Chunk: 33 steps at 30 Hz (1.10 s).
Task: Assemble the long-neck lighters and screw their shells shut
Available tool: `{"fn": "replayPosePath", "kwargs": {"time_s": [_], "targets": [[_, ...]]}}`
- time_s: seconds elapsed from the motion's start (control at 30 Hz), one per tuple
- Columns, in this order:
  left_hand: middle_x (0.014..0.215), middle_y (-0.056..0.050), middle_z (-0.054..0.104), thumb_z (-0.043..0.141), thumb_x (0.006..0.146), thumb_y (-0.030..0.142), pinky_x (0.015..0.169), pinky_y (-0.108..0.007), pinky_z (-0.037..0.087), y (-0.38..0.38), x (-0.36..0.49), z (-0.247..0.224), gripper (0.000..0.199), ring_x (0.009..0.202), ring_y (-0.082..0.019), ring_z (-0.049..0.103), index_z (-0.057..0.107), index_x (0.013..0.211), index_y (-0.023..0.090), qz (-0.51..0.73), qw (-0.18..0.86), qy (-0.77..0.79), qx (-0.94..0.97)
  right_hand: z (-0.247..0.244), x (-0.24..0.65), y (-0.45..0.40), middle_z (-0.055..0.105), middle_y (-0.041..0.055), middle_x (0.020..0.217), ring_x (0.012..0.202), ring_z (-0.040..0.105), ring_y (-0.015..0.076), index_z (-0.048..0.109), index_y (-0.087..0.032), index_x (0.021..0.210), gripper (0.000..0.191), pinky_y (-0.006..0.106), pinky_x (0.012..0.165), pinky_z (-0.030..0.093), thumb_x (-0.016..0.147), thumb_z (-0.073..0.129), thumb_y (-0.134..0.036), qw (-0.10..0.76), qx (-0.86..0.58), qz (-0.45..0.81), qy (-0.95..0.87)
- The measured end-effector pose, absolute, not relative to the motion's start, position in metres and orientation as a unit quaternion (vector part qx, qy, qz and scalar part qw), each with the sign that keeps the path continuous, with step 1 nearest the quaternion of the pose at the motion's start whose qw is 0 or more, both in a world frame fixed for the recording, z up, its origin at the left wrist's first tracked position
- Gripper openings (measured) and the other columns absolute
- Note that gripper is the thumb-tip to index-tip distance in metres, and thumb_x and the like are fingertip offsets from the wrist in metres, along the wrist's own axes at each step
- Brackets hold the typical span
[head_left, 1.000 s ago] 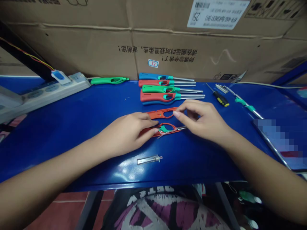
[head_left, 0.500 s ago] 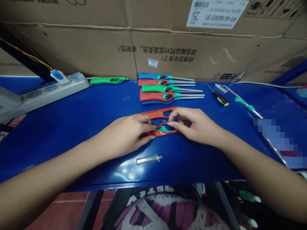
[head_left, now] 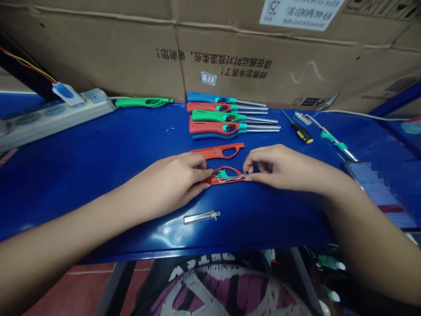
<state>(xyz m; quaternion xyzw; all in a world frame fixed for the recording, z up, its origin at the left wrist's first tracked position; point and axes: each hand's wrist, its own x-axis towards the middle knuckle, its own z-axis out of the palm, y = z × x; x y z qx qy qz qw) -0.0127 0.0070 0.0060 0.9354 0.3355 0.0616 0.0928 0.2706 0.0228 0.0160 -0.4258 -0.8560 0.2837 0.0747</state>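
My left hand [head_left: 182,175] is closed around the rear end of an orange lighter shell half [head_left: 215,181], which lies open side up. Inside that shell sits a green trigger [head_left: 222,174], with a thin white wire [head_left: 234,178] running forward from it. At the shell's front tip, my right hand [head_left: 274,166] pinches the wire's end between thumb and forefinger; the fingertips partly cover it. The matching orange shell half [head_left: 213,152] lies just behind, near my left knuckles. A clear fuel tank [head_left: 200,217] with a small valve rests on the table in front.
Several assembled lighters [head_left: 213,127] lie stacked toward the cardboard box [head_left: 115,52]. A green shell [head_left: 141,102] and a power strip [head_left: 66,114] are at left. On the right are a screwdriver [head_left: 302,133], metal lighter tubes [head_left: 350,154] and a phone [head_left: 371,184].
My right hand has moved right, from above the trigger opening to the shell's front tip. The wire now stretches along the shell. My left hand keeps its hold.
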Motion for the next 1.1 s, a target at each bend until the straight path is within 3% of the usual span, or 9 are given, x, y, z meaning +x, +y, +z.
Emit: {"fn": "replayPosePath", "kwargs": {"time_s": [0.1,0.33,0.43,0.53,0.63,0.9,1.1], "targets": [[0.107,-0.010,0.070,0.056,0.103,0.032,0.086,-0.038,0.057,0.008,-0.013,0.005,0.028,0.095,-0.024,0.069,0.078,0.117,0.020,0.066,0.094,0.331,0.936,0.016,0.273,0.026,0.067,-0.0009,0.072,0.059,0.051,0.0103,0.074,-0.019,0.087,0.013,0.025,0.055,0.038,0.086,0.071,-0.032,0.042,-0.458,0.325,-0.826],[0.104,-0.010,0.070,0.054,0.104,0.032,0.080,-0.035,0.055,0.011,-0.013,0.003,0.030,0.091,-0.022,0.068,0.078,0.116,0.019,0.078,0.091,0.317,0.941,0.012,0.270,0.027,0.055,-0.0066,0.055,0.050,0.047,0.0079,0.070,-0.019,0.080,0.016,0.023,0.052,0.037,0.083,0.075,-0.034,0.052,-0.480,0.367,-0.795],[0.104,-0.010,0.070,0.053,0.104,0.033,0.079,-0.036,0.056,0.011,-0.012,0.003,0.030,0.089,-0.023,0.068,0.078,0.117,0.020,0.079,0.075,0.316,0.943,0.013,0.271,0.025,0.056,-0.0061,0.063,0.052,0.045,0.0077,0.069,-0.018,0.088,0.013,0.023,0.052,0.036,0.084,0.074,-0.030,0.062,-0.449,0.340,-0.824],[0.107,-0.011,0.071,0.053,0.104,0.032,0.083,-0.039,0.057,0.010,-0.013,0.003,0.031,0.093,-0.024,0.069,0.078,0.117,0.020,0.079,0.069,0.318,0.942,0.014,0.268,0.022,0.061,-0.0021,0.083,0.059,0.047,0.0077,0.066,-0.018,0.100,0.017,0.023,0.056,0.038,0.085,0.072,-0.022,0.095,-0.393,0.306,-0.862],[0.111,-0.010,0.071,0.053,0.103,0.032,0.088,-0.040,0.058,0.009,-0.014,0.003,0.030,0.095,-0.024,0.070,0.078,0.115,0.021,0.086,0.092,0.326,0.937,0.012,0.262,0.019,0.062,0.0011,0.096,0.063,0.048,0.0070,0.066,-0.018,0.097,0.008,0.023,0.060,0.040,0.089,0.067,-0.017,0.127,-0.346,0.305,-0.878],[0.109,-0.006,0.072,0.055,0.099,0.023,0.082,-0.036,0.057,0.005,-0.012,0.004,0.022,0.098,-0.024,0.069,0.067,0.118,0.020,0.124,0.169,0.340,0.917,0.006,0.258,0.020,0.059,-0.0024,0.079,0.062,0.046,0.0079,0.066,-0.017,0.095,0.006,0.021,0.056,0.037,0.090,0.067,-0.015,0.142,-0.344,0.295,-0.880],[0.119,-0.009,0.067,0.049,0.101,0.018,0.094,-0.041,0.055,0.004,-0.009,0.003,0.026,0.112,-0.026,0.063,0.066,0.121,0.021,0.123,0.182,0.310,0.925,0.009,0.260,0.019,0.059,-0.0005,0.087,0.062,0.046,0.0064,0.068,-0.017,0.091,0.003,0.022,0.060,0.041,0.089,0.069,-0.015,0.136,-0.313,0.321,-0.884]]}}
